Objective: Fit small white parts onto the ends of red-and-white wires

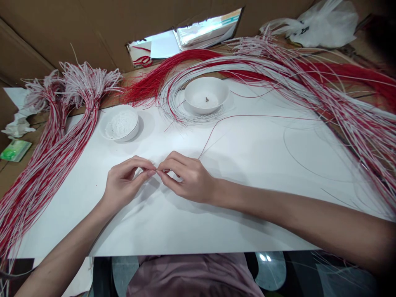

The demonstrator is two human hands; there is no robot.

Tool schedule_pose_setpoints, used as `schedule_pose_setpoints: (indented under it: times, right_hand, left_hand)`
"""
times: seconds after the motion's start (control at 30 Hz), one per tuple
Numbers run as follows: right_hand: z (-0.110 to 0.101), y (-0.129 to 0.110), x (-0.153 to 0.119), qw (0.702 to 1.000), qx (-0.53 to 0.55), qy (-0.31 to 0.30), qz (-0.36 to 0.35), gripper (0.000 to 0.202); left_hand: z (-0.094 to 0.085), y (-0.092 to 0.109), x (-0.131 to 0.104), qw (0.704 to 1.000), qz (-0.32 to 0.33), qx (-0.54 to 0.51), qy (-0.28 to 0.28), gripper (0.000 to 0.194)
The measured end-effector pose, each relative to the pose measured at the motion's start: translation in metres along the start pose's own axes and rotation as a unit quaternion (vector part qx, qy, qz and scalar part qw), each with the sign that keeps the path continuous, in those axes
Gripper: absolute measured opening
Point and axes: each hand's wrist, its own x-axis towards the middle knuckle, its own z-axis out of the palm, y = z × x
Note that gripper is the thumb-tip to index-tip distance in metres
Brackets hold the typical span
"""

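My left hand point(123, 179) and my right hand point(188, 175) meet fingertip to fingertip over the white sheet. Both are pinched on the end of a thin strand; its tip between them is too small to make out. A red wire point(235, 116) runs from behind my right hand up and off to the right. Beyond my left hand stands a white bowl point(134, 131) with small white pieces in it. Another white bowl point(206, 110), holding a small dark bit, rests farther back on coiled white wires point(173, 101).
Bundles of red and white wires point(71, 142) hang along the left side. More red and white wires point(349, 119) sweep across the back and right. A cardboard wall point(93, 29) with a cut opening stands behind, a plastic bag point(328, 27) at the back right, a green packet point(16, 149) far left.
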Motion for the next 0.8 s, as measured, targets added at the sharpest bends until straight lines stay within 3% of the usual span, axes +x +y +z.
schedule_pose_setpoints:
  times: [0.1, 0.27, 0.57, 0.8]
  right_hand:
    - [0.0, 0.0004, -0.0002, 1.0, -0.003, -0.006, 0.003, 0.011]
    - [-0.001, 0.0002, -0.0001, 1.0, -0.004, -0.003, 0.018, 0.014]
    - [-0.0005, 0.0019, -0.0012, 0.999, -0.006, -0.008, 0.052, 0.018]
    - [0.001, 0.0027, -0.0054, 0.998, -0.022, -0.024, 0.057, 0.017]
  left_hand:
    - [0.0, -0.0012, -0.0004, 1.0, 0.016, 0.0, -0.006, 0.009]
    - [-0.0006, -0.0014, 0.0009, 0.999, -0.041, -0.014, 0.007, 0.01]
    - [0.0002, -0.0046, 0.0, 0.999, -0.042, 0.018, 0.007, 0.007]
    - [0.0009, -0.0028, 0.0012, 0.996, -0.088, 0.01, 0.004, 0.009]
